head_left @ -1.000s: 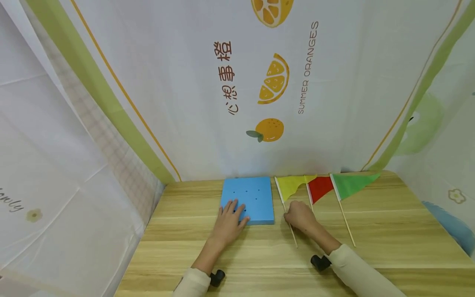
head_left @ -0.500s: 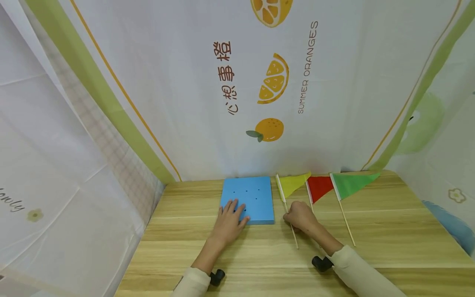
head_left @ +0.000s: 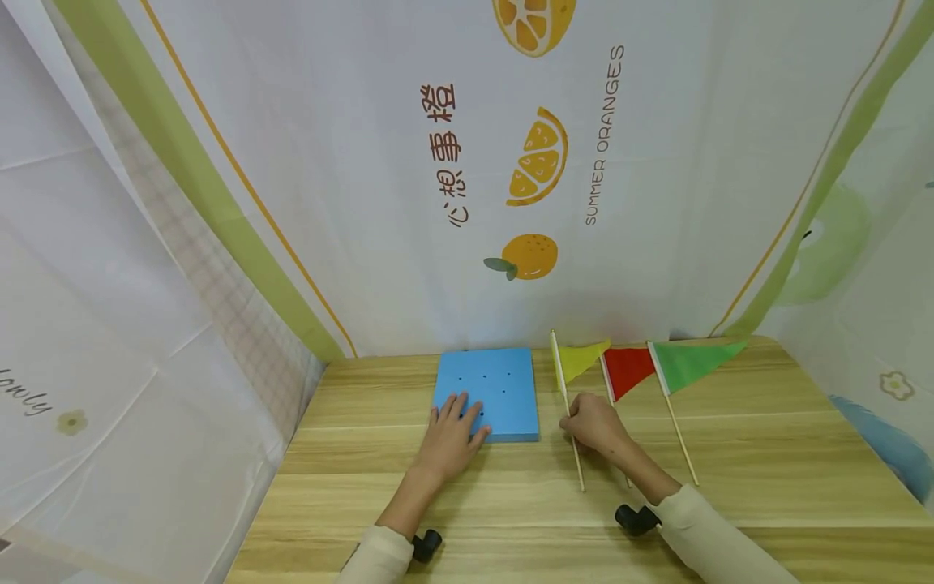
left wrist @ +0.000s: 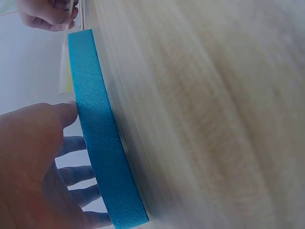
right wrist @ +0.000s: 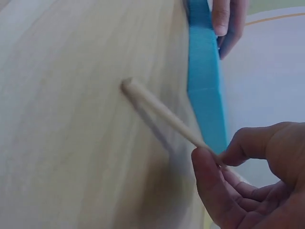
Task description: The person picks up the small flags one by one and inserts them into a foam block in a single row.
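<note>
My left hand (head_left: 447, 442) lies with fingers spread over the lower left of a flat blue foam block (head_left: 514, 418), which has several small holes in its top. In the left wrist view the thumb and fingers reach the block's upper edge (left wrist: 97, 119). My right hand (head_left: 597, 423), just right of the block, pinches the wooden stick of a yellow pennant flag (head_left: 580, 361). The right wrist view shows thumb and forefinger around that stick (right wrist: 167, 114), its lower end close over the table. A red flag (head_left: 629, 373) lies beside it, its stick partly hidden behind my right hand.
A green flag (head_left: 686, 365) lies at the right on the wood-grain table (head_left: 350, 454). Behind the table's back edge hangs a white curtain (head_left: 365, 203) printed with oranges. A black wrist camera (head_left: 635, 519) sits at the right cuff.
The yellow flag's top has risen and shifted slightly right, its stick tilting up in my right hand. The left hand, block, red flag and green flag stay in place.
</note>
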The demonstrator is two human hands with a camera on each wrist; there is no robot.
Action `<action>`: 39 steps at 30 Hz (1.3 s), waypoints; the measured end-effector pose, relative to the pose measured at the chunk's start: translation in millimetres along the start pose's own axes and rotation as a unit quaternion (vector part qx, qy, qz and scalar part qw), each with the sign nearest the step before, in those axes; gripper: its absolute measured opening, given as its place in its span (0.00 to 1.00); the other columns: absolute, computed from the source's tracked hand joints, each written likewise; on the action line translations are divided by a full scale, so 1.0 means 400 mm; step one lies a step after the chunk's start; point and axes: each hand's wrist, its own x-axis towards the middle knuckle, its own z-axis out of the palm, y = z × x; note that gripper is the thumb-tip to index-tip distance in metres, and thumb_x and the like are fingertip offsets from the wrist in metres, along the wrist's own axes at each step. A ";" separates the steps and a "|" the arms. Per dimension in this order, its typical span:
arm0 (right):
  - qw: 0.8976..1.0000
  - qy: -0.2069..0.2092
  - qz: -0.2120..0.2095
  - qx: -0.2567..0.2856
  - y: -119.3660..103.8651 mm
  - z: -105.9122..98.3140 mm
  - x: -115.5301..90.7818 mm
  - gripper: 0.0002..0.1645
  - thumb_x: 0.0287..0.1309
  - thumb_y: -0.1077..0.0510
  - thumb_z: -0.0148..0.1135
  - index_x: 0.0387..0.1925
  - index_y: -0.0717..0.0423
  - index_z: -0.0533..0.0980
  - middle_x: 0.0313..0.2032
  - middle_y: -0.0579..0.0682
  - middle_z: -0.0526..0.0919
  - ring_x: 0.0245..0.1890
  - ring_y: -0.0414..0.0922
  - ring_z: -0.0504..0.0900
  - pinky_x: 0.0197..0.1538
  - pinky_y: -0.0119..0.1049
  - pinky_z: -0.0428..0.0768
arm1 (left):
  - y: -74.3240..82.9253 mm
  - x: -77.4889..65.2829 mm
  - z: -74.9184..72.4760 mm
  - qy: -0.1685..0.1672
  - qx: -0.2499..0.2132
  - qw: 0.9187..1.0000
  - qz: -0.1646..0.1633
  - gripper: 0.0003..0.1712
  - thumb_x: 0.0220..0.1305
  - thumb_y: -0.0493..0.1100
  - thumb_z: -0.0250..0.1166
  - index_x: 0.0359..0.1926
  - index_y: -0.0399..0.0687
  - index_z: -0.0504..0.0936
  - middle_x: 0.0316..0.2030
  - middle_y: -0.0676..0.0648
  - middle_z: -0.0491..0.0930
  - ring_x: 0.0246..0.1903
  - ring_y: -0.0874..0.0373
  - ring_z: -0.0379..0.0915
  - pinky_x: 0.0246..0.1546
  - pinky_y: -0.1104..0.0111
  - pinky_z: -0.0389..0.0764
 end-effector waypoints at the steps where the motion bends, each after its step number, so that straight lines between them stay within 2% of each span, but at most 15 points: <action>1: 1.000 0.002 0.002 0.002 -0.004 -0.003 0.000 0.17 0.61 0.65 0.68 0.17 0.57 0.76 0.15 0.48 0.77 0.12 0.41 0.76 0.18 0.31 0.76 | 0.000 -0.001 0.000 -0.001 0.001 1.000 -0.001 0.32 0.82 0.57 0.57 0.77 0.45 0.73 0.79 0.32 0.63 0.80 0.31 0.56 0.76 0.31 0.60; 5: 1.000 0.020 -0.005 0.007 -0.022 -0.016 -0.002 0.07 0.61 0.65 0.68 0.28 0.63 0.80 0.23 0.52 0.82 0.17 0.41 0.79 0.22 0.33 0.80 | -0.002 0.000 0.002 0.001 0.003 1.000 0.001 0.32 0.82 0.57 0.57 0.77 0.46 0.73 0.79 0.33 0.63 0.80 0.31 0.56 0.76 0.31 0.61; 10: 0.999 0.040 -0.025 0.018 -0.039 -0.029 -0.003 0.04 0.62 0.66 0.65 0.34 0.66 0.79 0.26 0.55 0.85 0.20 0.42 0.80 0.24 0.33 0.80 | -0.004 0.000 0.002 0.004 0.004 1.000 0.005 0.31 0.82 0.57 0.57 0.76 0.46 0.73 0.79 0.32 0.63 0.80 0.31 0.57 0.76 0.31 0.61; 17: 0.996 0.045 -0.046 0.058 -0.050 -0.041 -0.003 0.15 0.65 0.67 0.60 0.49 0.73 0.82 0.31 0.57 0.88 0.21 0.42 0.86 0.28 0.34 0.85 | -0.002 0.000 0.000 0.003 0.003 1.000 0.005 0.31 0.83 0.57 0.57 0.76 0.45 0.73 0.79 0.32 0.63 0.80 0.31 0.56 0.76 0.30 0.61; 25: 0.992 0.073 -0.072 0.067 -0.060 -0.044 0.009 0.05 0.67 0.66 0.64 0.39 0.67 0.83 0.32 0.58 0.89 0.24 0.42 0.87 0.30 0.32 0.87 | -0.005 0.002 0.006 -0.004 -0.001 1.000 -0.002 0.32 0.83 0.57 0.56 0.78 0.48 0.71 0.80 0.33 0.61 0.80 0.31 0.54 0.77 0.30 0.58; 29: 0.991 0.077 -0.079 0.073 -0.074 -0.050 0.017 0.04 0.68 0.65 0.67 0.39 0.65 0.83 0.31 0.56 0.89 0.25 0.42 0.87 0.29 0.29 0.85 | -0.005 0.003 0.010 -0.010 -0.003 1.000 -0.008 0.32 0.84 0.59 0.54 0.80 0.52 0.70 0.82 0.35 0.59 0.82 0.32 0.52 0.78 0.30 0.56; 39: 0.987 0.093 -0.120 0.056 -0.134 -0.068 0.054 0.04 0.69 0.62 0.69 0.36 0.61 0.83 0.31 0.53 0.89 0.27 0.43 0.88 0.30 0.27 0.81 | 0.004 0.004 0.010 -0.006 0.010 1.000 -0.008 0.34 0.83 0.62 0.54 0.80 0.53 0.70 0.81 0.36 0.61 0.82 0.31 0.52 0.76 0.29 0.57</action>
